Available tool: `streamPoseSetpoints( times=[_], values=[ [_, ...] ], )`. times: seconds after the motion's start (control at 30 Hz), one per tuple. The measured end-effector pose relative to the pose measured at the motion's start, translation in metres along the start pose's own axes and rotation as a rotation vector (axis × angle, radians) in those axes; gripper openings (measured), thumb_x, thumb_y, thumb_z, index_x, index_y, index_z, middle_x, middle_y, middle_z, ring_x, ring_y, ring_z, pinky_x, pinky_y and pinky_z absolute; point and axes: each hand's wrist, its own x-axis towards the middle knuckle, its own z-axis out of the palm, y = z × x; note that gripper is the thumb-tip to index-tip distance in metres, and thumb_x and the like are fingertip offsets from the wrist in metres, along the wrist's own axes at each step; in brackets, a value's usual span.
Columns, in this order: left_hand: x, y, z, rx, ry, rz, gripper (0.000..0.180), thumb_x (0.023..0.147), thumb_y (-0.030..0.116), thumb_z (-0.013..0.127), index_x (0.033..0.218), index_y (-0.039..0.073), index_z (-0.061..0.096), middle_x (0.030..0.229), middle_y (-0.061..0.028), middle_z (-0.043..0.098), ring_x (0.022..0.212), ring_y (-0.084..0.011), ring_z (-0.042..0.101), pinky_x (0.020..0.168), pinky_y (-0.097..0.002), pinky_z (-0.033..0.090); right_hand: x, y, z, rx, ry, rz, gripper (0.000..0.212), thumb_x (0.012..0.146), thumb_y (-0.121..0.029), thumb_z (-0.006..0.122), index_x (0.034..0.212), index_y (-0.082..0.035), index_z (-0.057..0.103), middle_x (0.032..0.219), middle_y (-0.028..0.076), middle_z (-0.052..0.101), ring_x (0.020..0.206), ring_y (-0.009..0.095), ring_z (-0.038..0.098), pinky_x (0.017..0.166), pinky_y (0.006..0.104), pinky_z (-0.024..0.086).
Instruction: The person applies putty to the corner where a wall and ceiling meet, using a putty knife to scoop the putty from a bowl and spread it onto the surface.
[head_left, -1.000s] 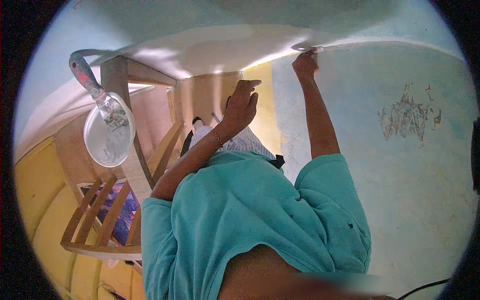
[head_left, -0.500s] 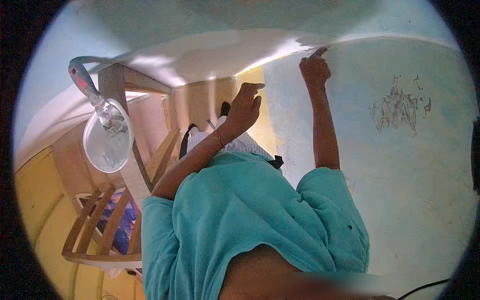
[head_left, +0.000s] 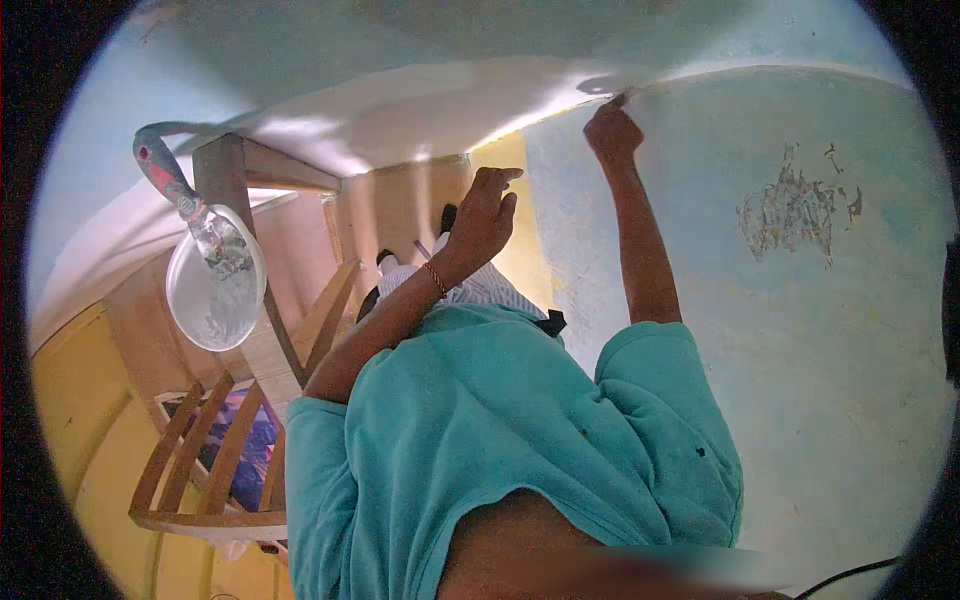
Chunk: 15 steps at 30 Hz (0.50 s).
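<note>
My right hand [head_left: 613,130] is raised to the seam between the pale blue wall [head_left: 690,190] and the surface above it. Its index finger points up at the seam, with the other fingers curled in; anything inside them is hidden. My left hand [head_left: 482,220] hovers before my body, fingers slightly bent and thumb apart, holding nothing. A white tub [head_left: 195,315] stands on a wooden piece of furniture at the left. Inside the tub leans a putty knife [head_left: 168,172] with a grey and red handle, its blade smeared white.
Wooden furniture [head_left: 215,190] with a slatted part [head_left: 225,450] stands at the left. A rough patch of damaged paint [head_left: 795,215] marks the wall at the right. A black cable [head_left: 850,573] runs along the lower right.
My right hand has moved a little to the left along the seam. My left hand has barely shifted, and the tub with the putty knife stays in place.
</note>
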Motion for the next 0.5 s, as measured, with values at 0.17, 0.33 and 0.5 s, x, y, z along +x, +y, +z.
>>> streamPoseSetpoints(
  times=[0.17, 0.33, 0.5],
  values=[
    [0.001, -0.001, -0.005, 0.052, 0.017, 0.017, 0.029, 0.079, 0.001, 0.044, 0.108, 0.004, 0.046, 0.105, -0.0162, 0.045, 0.093, -0.0279, 0.052, 0.079, -0.0345, 0.043, -0.026, -0.007, -0.031, 0.059, 0.073, 0.021, 0.067, 0.071, -0.027, 0.050, 0.120, 0.013, 0.029, 0.067, 0.015, 0.060, 0.059, 0.026, 0.060, 0.047, 0.0399, 0.047],
    [0.002, 0.000, 0.000, 0.023, 0.000, 0.004, 0.029, 0.079, 0.000, 0.044, 0.108, 0.005, 0.046, 0.104, -0.0163, 0.045, 0.093, -0.0270, 0.052, 0.079, -0.0343, 0.043, -0.017, 0.008, -0.066, -0.045, 0.361, 0.063, 0.069, 0.070, -0.027, 0.052, 0.120, 0.014, 0.029, 0.063, 0.015, 0.059, 0.053, 0.022, 0.060, 0.044, 0.0376, 0.048],
    [0.004, 0.003, 0.001, 0.101, 0.002, 0.053, 0.029, 0.079, 0.000, 0.045, 0.107, 0.005, 0.047, 0.103, -0.0162, 0.046, 0.091, -0.0268, 0.052, 0.078, -0.0343, 0.044, 0.002, 0.015, -0.038, -0.098, 0.299, 0.014, 0.069, 0.069, -0.024, 0.052, 0.120, 0.016, 0.027, 0.059, 0.010, 0.058, 0.049, 0.020, 0.057, 0.039, 0.0379, 0.043]
  ],
)
